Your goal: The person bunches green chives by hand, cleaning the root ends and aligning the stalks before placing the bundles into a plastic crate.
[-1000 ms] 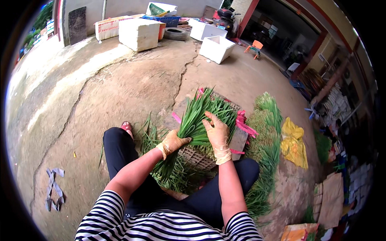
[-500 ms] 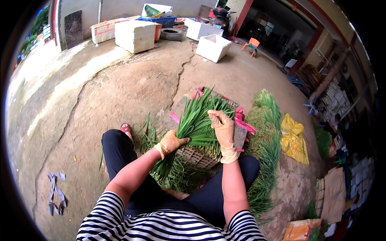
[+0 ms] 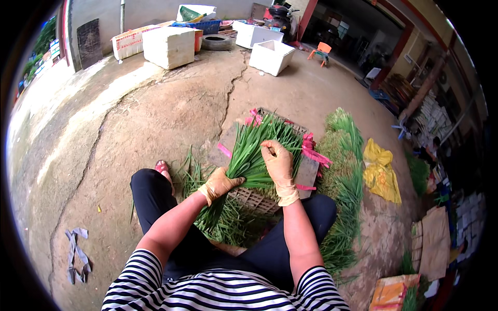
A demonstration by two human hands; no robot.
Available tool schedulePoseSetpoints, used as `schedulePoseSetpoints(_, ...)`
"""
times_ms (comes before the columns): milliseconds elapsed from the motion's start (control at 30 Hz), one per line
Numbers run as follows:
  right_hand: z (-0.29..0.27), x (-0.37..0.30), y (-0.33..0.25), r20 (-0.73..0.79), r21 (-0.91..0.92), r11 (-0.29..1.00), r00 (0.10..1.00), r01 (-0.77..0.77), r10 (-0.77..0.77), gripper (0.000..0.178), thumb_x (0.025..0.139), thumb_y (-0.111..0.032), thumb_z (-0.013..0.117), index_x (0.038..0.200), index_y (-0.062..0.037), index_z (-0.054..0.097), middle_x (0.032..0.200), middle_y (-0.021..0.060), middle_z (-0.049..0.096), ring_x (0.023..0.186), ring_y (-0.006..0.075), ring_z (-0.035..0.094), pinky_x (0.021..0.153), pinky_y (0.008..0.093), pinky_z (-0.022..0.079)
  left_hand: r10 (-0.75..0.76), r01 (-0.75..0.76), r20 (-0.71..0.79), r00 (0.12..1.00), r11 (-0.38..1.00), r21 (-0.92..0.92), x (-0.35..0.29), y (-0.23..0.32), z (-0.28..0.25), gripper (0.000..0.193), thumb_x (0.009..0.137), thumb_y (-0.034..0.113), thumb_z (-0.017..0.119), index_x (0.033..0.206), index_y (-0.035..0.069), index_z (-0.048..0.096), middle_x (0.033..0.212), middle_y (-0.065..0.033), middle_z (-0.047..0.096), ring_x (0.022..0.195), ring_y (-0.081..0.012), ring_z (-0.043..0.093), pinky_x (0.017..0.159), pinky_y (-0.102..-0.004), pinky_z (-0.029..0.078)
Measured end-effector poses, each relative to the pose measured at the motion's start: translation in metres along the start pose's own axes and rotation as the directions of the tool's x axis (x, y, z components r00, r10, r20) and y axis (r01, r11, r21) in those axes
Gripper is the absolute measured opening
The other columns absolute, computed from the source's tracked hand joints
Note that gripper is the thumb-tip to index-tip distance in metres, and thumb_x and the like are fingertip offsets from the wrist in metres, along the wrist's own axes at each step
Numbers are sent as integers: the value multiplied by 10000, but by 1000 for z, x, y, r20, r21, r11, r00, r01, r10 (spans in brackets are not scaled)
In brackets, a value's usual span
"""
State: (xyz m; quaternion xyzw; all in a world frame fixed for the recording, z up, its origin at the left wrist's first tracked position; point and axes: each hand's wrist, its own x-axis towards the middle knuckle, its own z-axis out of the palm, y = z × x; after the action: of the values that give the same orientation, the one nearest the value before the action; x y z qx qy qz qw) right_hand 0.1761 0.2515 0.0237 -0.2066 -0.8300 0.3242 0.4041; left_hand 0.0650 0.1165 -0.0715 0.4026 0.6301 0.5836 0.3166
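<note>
My left hand (image 3: 220, 185), in a tan glove, is closed around a bunch of long green chives (image 3: 250, 147), whose leaves fan out away from me. My gloved right hand (image 3: 280, 168) hovers over the right side of the bunch with thumb and fingers pinched together. Whatever it may hold is too small to tell. Below lies an upturned-looking plastic crate (image 3: 254, 201) with a board (image 3: 307, 173) on it. Pink strips (image 3: 313, 151) hang at the board's right edge, and another pink strip (image 3: 224, 151) lies at its left.
A long heap of chives (image 3: 342, 181) lies on the ground to my right, beside a yellow plastic sack (image 3: 381, 171). Loose leaves (image 3: 228, 228) litter the ground between my legs. White foam boxes (image 3: 168, 47), a tyre (image 3: 217, 42) and an orange chair (image 3: 320, 52) stand farther off.
My right hand has moved slightly left and closer over the bunch, its fingers still pinched. My left hand keeps its hold, and the whole view has shifted a little.
</note>
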Motion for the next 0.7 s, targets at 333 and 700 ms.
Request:
schedulePoseSetpoints(333, -57, 3, -42, 453, 441, 865, 891, -237, 13, 161, 811, -170, 633, 898, -38, 662, 699, -5, 635, 523, 40, 515, 449, 176, 378, -65, 70, -77, 995, 995, 68, -2, 7, -10, 328, 765, 178, 680, 1017, -13, 593, 849, -47, 638, 748, -103, 543, 705, -260, 445)
schedulePoseSetpoints(700, 99, -74, 31, 617, 58, 986, 782, -157, 88, 874, 638, -360, 757, 1288, 8, 303, 1241, 162, 456, 1143, 287, 447, 938, 320, 361, -275, -109, -378, 884, 666, -738, 10, 19, -12, 308, 746, 250, 709, 940, 53, 574, 797, -61, 591, 602, -138, 537, 546, -261, 455)
